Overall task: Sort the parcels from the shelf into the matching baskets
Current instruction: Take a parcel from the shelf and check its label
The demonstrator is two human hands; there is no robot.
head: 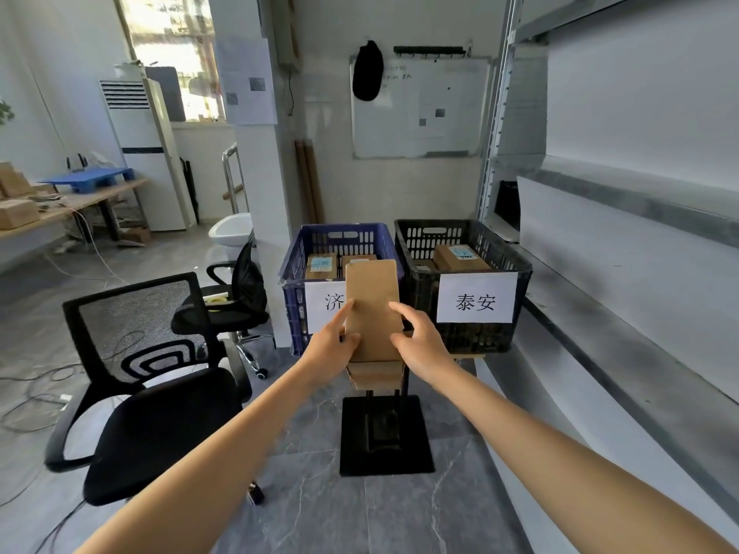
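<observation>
Left hand (334,345) and right hand (420,341) are both gripping the cardboard parcel (374,309) by its sides. I'm seeing it dead ahead at 12 o'clock, covering the blue basket (294,273)'s label, with the black basket (524,269) sitting at 3 o'clock of that.

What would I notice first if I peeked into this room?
Right in the middle, the left hand and right hand hold up a brown cardboard parcel. Just behind it stand a blue basket on the left and a black basket on the right, which wears a big white sign. A black office chair sits at the lower left.
</observation>
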